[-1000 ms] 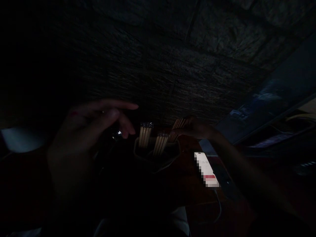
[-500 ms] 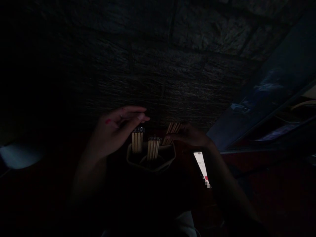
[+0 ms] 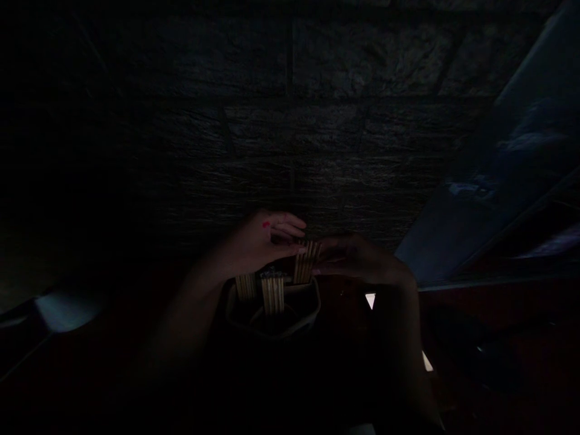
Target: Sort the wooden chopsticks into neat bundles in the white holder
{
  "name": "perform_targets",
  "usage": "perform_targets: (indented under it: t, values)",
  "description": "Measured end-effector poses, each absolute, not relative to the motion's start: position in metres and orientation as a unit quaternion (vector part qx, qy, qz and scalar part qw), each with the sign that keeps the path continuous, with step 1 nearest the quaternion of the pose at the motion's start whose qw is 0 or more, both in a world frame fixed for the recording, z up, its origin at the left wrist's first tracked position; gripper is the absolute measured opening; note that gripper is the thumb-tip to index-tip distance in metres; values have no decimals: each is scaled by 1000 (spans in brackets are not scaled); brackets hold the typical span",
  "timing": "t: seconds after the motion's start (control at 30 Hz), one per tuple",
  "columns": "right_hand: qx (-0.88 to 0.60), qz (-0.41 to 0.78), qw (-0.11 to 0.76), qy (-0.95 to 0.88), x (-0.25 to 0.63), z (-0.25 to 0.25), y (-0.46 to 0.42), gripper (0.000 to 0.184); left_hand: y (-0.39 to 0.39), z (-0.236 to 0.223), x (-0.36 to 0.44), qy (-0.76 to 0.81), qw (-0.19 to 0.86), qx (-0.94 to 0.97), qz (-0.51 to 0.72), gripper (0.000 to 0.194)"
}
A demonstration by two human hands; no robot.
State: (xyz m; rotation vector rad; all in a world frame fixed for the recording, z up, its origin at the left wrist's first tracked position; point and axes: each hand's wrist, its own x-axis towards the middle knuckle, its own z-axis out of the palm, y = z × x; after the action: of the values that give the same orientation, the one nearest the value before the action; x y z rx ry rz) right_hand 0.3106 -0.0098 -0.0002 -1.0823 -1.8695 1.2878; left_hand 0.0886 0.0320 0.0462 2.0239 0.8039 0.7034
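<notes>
My right hand (image 3: 348, 257) is closed around a bundle of thin wooden sticks (image 3: 306, 266), gripping it from the right side. The bundle stands at the back right of a caddy with compartments (image 3: 313, 305). From the left, my left hand (image 3: 276, 235) reaches over the caddy with its fingers stretched out, and its thumb tip meets the upper left of that same bundle. A second bundle (image 3: 272, 296), with dark, shiny tops, rises from the middle. Below my left hand a third bundle (image 3: 245, 287) shows, its top covered by the hand. Deep shadow hides the caddy's lower part.
A rough stone-block wall (image 3: 317, 139) stands right behind the hands. To the right is a bluish post (image 3: 457, 205). A lit phone screen (image 3: 370, 300) is mostly covered by my right forearm. A pale object (image 3: 67, 311) lies at the left.
My left hand has moved right, from above the left bundle to the right bundle. The right hand keeps its hold. More of the phone is now hidden, and the view has shifted slightly.
</notes>
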Motion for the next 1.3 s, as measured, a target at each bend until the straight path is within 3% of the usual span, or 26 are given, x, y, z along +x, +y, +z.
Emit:
perform_targets:
  t: [0.23,0.53,1.3]
  values:
    - [-423,409,298,-752,315,-1,-7,27,32,38,98,342,402,817,230,34]
    - [-411,393,303,-765,313,-2,-2,27,36,34,102,331,413,816,232,12]
    - [-405,334,309,-793,308,2,-9,23,34,29,99,344,397,808,267,15]
